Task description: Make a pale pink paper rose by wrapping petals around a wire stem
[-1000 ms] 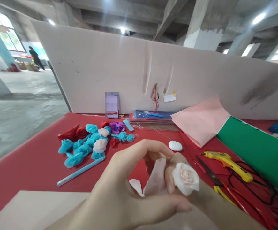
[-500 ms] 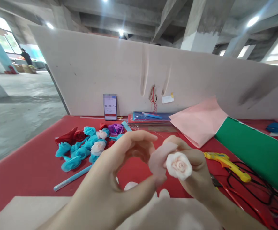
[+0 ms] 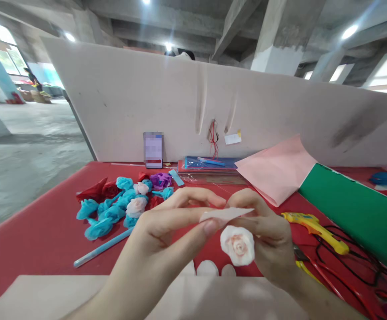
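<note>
Between the thumb and fingers of my left hand [image 3: 171,231] is a pale pink paper petal [image 3: 221,215], seen nearly edge-on. My right hand [image 3: 268,231] is closed around the base of a pale pink paper rose [image 3: 238,246], whose spiral centre faces me. The petal lies just above the rose, and its right end reaches the fingers of my right hand. What sits inside the right fist behind the bloom is hidden. Below the hands, several cut petals [image 3: 207,268] lie at the edge of a pale paper sheet [image 3: 60,295].
Blue, red, purple and pink paper flowers [image 3: 113,212] lie left, near a light-blue stick [image 3: 101,247]. A phone [image 3: 153,150] leans on the white partition [image 3: 140,98]. To the right are a yellow glue gun [image 3: 316,229], black cable, red-handled pliers [image 3: 326,275] and pink paper [image 3: 273,171].
My left thumb and fingers have closed on the petal, which has turned from broadside to nearly edge-on. The rose has shifted slightly left and down with my right hand.
</note>
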`<state>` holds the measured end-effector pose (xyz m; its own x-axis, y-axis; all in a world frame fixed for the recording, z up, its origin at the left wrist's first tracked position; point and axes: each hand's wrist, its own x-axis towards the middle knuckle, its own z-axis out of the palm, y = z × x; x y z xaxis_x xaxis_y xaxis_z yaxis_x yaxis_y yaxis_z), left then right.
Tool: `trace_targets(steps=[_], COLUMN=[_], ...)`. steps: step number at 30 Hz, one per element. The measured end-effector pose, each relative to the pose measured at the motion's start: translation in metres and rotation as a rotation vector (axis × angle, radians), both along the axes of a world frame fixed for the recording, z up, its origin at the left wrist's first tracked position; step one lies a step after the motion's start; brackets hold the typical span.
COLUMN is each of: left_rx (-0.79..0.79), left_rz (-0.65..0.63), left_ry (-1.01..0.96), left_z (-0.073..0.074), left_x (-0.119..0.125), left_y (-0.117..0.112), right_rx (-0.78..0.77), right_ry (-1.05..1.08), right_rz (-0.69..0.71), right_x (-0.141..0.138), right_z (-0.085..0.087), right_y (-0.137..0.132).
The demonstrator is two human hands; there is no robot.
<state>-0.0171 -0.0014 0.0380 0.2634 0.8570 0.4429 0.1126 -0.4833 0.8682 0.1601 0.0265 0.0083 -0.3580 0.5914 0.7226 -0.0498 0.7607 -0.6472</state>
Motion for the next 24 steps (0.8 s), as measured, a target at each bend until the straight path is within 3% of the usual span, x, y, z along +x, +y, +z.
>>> trace_targets(steps=[5, 9, 14, 18, 21, 24], left_rx=[-0.066, -0.108, -0.177, -0.208, -0.231, -0.205], left_rz=[-0.106, -0.136, -0.183, -0.109, -0.091, -0.073], left_ry=[-0.046, -0.079, -0.174, -0.270, -0.170, -0.038], left_z=[0.002, 0.006, -0.004, -0.017, -0.016, -0.009], left_x=[-0.001, 0.000, -0.004, -0.011, -0.010, -0.005], left_y=[-0.004, -0.006, -0.001, 0.004, 0.005, 0.006], right_rx=[0.042, -0.019, -0.239, -0.463, -0.619, -0.674], right_ry=[0.027, 0.066, 0.113, 0.150, 0.188, 0.219], right_rz=[-0.013, -0.037, -0.039, 0.039, 0.089, 0.120], right_x=[-0.003, -0.005, -0.008, -0.011, -0.012, -0.011], right_z=[0.002, 0.001, -0.003, -0.003, -0.004, -0.006], right_y=[0.002, 0.003, 0.001, 0.003, 0.006, 0.008])
